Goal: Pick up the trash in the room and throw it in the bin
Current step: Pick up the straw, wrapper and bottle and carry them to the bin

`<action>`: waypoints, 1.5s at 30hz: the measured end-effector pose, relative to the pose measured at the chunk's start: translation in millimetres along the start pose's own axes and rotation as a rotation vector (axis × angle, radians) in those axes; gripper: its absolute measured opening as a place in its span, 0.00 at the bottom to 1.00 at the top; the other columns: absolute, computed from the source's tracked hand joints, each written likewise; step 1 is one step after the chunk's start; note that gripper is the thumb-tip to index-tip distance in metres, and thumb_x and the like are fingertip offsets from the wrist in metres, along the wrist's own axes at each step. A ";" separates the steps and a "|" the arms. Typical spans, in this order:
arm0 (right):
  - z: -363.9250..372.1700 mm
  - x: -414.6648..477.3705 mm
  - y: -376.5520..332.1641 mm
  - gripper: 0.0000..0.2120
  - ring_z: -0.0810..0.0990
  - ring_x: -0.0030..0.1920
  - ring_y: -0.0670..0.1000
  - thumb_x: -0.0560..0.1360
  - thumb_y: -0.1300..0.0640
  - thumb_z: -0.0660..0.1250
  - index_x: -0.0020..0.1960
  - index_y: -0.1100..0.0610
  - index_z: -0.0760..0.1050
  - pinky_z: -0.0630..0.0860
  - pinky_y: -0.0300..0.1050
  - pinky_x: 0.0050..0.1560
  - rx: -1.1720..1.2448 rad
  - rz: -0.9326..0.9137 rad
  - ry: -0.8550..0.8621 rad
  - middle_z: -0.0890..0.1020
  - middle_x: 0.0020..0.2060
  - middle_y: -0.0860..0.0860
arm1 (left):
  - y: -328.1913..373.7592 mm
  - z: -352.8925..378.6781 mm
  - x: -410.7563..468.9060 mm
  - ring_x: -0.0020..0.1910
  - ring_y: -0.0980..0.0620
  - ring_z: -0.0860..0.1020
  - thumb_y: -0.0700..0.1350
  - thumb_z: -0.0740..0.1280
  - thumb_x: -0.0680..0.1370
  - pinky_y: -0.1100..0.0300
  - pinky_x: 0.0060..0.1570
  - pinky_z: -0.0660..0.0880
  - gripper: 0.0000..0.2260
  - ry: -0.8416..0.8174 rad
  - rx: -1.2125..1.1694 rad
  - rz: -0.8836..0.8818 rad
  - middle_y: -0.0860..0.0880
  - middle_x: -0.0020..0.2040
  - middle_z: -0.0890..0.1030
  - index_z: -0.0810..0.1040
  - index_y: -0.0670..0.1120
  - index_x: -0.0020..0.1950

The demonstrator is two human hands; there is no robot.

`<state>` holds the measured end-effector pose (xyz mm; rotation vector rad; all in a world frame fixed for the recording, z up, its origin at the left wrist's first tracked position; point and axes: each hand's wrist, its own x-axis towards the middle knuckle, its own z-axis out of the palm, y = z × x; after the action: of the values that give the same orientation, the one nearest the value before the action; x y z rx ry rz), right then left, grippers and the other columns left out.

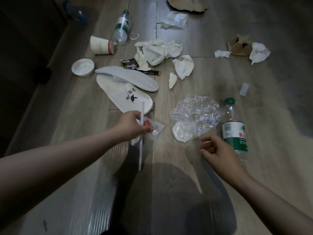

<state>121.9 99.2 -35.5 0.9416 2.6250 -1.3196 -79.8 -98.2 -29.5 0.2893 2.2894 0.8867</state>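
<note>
The left hand [130, 126] grips a white straw [140, 150], a small clear wrapper [155, 129] with a red print and a wad of white tissue [135, 141], its fingers curled round the lot above the wooden floor [169, 167]; the right hand [218, 153] hovers with fingers loosely curled and holding nothing, its fingertips just beside the edge of a crumpled clear plastic sheet [194, 116]. Right of that sheet lies a near bottle [234, 133] with a green cap; its white-and-green label shows the characters 农 and 饮用, the rest lost round the curve. Beyond the left hand two white slippers [115, 92] lie crossed, one sole up over the other; the lower one bears a dark leaf-like logo and characters too small to read. Left of them sits a round white lid [83, 67]; farther on lie a dark sachet [129, 63], a black strip [149, 72] and crumpled tissues [160, 50] with torn scraps near them. Then comes a paper cup [101, 45] on its side, just beside a far bottle [122, 27] with a green label; at the far edge lies brown paper [186, 5].
</note>
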 end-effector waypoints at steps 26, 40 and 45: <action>-19.5 46.6 58.4 0.42 0.71 0.64 0.58 0.73 0.46 0.69 0.78 0.48 0.47 0.74 0.52 0.56 -0.433 0.075 0.355 0.61 0.72 0.56 | 72.4 103.3 44.9 0.45 0.53 0.76 0.55 0.77 0.67 0.61 0.36 0.71 0.33 -0.140 0.330 0.188 0.51 0.54 0.78 0.65 0.51 0.66; -18.5 50.3 69.7 0.45 0.71 0.65 0.56 0.71 0.48 0.71 0.78 0.47 0.47 0.77 0.51 0.51 -0.407 0.104 0.341 0.62 0.71 0.55 | 52.3 119.1 66.5 0.45 0.54 0.75 0.63 0.72 0.65 0.60 0.39 0.67 0.23 -0.049 0.496 0.313 0.55 0.49 0.78 0.74 0.55 0.55; -16.8 50.0 63.6 0.45 0.72 0.63 0.57 0.70 0.49 0.73 0.78 0.49 0.49 0.76 0.51 0.50 -0.417 0.157 0.341 0.63 0.71 0.57 | 58.8 117.0 65.8 0.46 0.52 0.76 0.62 0.72 0.66 0.60 0.39 0.67 0.22 -0.090 0.529 0.237 0.52 0.49 0.77 0.75 0.53 0.55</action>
<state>119.3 164.9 -85.6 1.3534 2.8204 -0.5800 -55.4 33.9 -88.1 0.8255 2.4021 0.3475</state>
